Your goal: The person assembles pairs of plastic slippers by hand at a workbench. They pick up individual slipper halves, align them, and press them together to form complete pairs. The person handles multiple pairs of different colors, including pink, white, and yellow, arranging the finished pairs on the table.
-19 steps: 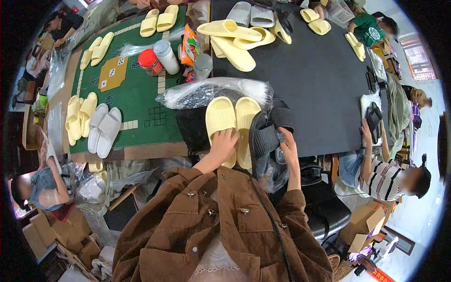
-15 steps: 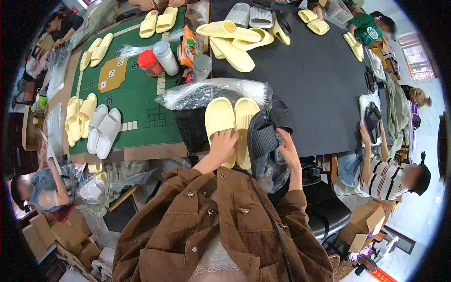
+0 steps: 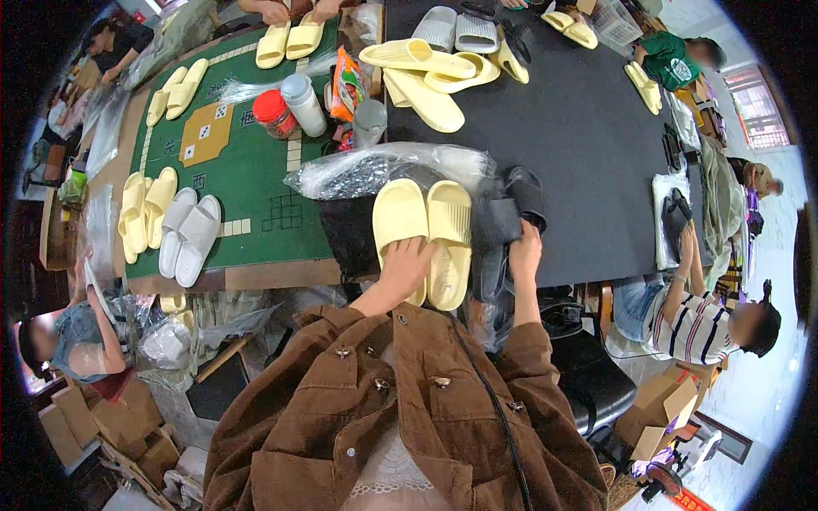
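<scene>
A pair of yellow slippers lies side by side in front of me, the left yellow slipper point(image 3: 400, 207) and the right yellow slipper point(image 3: 449, 247). My left hand point(image 3: 404, 266) rests on the left one, its fingers curled at the strap's edge. My right hand point(image 3: 526, 254) grips the side of a black slipper point(image 3: 494, 226), which is blurred and just right of the yellow pair. A second black slipper point(image 3: 525, 194) lies beyond it, touching or overlapping it. Behind the slippers stretches a bundle of clear plastic bags point(image 3: 392, 169).
More yellow slippers point(image 3: 426, 98) are heaped farther back, beside grey slippers point(image 3: 475, 34). A red-lidded jar point(image 3: 273, 113) and a white bottle point(image 3: 302, 104) stand on the green table point(image 3: 247, 179). Grey slippers point(image 3: 197, 240) lie at left. Co-workers, including one in a striped shirt point(image 3: 694, 319), handle slippers around the tables.
The black slipper has moved right, off the right yellow slipper, with my right hand on it. The second black slipper has shifted right and away. My left hand stays at the yellow slipper.
</scene>
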